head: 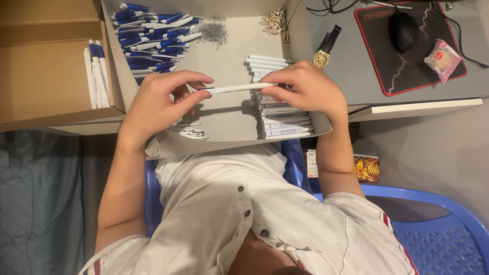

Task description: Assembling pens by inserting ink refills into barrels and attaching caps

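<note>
My left hand (pixel 160 99) and my right hand (pixel 304 87) hold one white pen barrel (pixel 239 88) between them, level, above a shallow cardboard tray (pixel 229 51). The left fingers pinch its dark tip end; the right fingers grip the other end. Under my right hand a row of white pen barrels (pixel 280 119) is stacked. A heap of blue and white pen parts (pixel 153 35) fills the tray's far left corner. Small metal springs (pixel 213 31) lie beside it. Thin pen refills (pixel 191 132) lie under my left hand.
An open cardboard box (pixel 46 66) on the left holds three finished blue and white pens (pixel 97 71). On the grey desk to the right are a wristwatch (pixel 326 48), a mouse (pixel 403 30) on a black and red pad, and a wrapped snack (pixel 443 58). A blue plastic chair (pixel 433 229) stands at lower right.
</note>
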